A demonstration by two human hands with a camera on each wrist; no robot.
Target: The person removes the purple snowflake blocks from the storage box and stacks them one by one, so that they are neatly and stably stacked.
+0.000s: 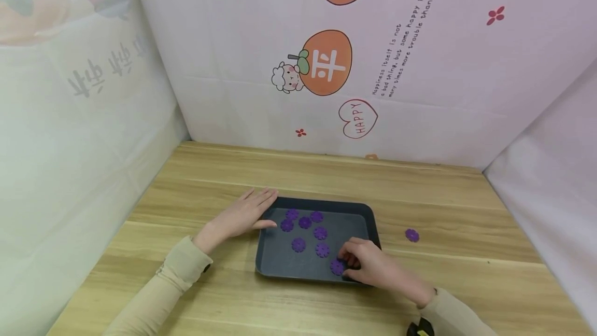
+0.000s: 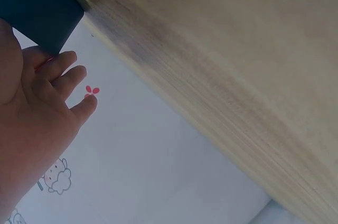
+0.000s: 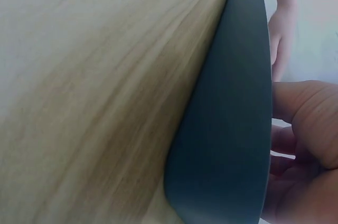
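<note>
Eight of nine purple, flat, flower-shaped discs point(image 1: 320, 233) lie in one dark-grey rectangular tray point(image 1: 275, 262); no. 9 is apart on the wood-grain bench point(image 1: 224, 294), R of the tray. Person's R hand point(image 1: 370, 266), fingers & thumb curled, is at the disc nr the tray's front R corner; can't tell if it's pinched. L hand point(image 1: 242, 215), fingers straight w/ thumb spread away, rests at the tray's L rim nr the back corner. In the way: R hand covers the front R corner; in the R-wrist view the tray wall hides all discs. Behind: white printed cloth point(image 1: 242, 102) w/ 2 lg orange fruits, 1 red-outlined heart.
</note>
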